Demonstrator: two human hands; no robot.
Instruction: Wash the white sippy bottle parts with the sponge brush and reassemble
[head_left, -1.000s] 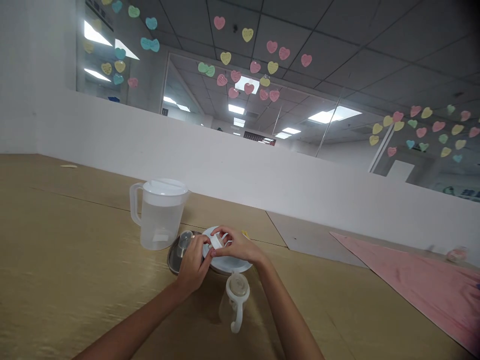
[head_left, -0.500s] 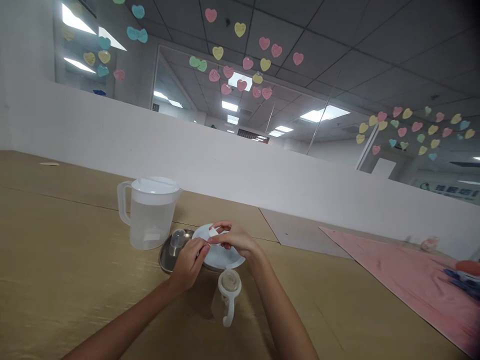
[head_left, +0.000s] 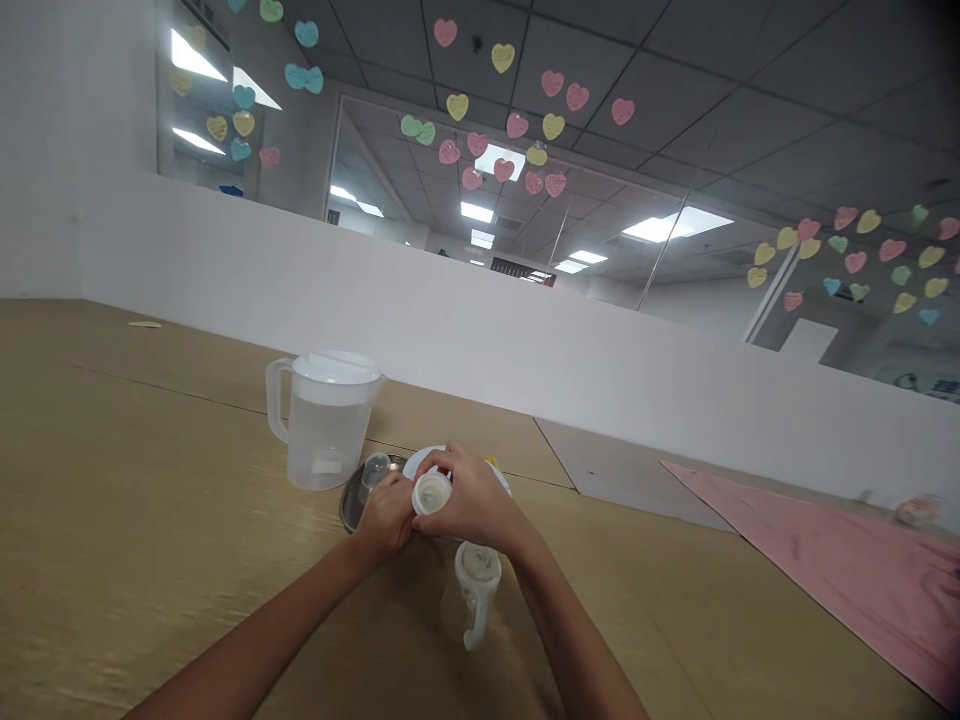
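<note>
My right hand point(head_left: 476, 500) holds a small round white cup-like piece point(head_left: 432, 493) between thumb and fingers, its round face turned toward me. My left hand point(head_left: 386, 515) is closed beside it, its fingertips against the left side; what it grips is hidden. Both hands are over a white plate point(head_left: 421, 462), which they partly cover. Left of them a metal tray point(head_left: 351, 503) bears a small clear cup point(head_left: 375, 470). Nearer me stands a clear jug with a white handle and round lid point(head_left: 478, 567).
A large translucent pitcher point(head_left: 330, 430) with a white lid stands at the back left. On the right lies a pink cloth point(head_left: 817, 550). A white wall point(head_left: 450, 330) bounds the tabletop behind. A flat pale piece point(head_left: 145, 324) lies far left.
The white piece in my right hand has turned, so its round face now shows. My left hand's fingers have drawn in beside it. The whole view has shifted, with objects appearing further right.
</note>
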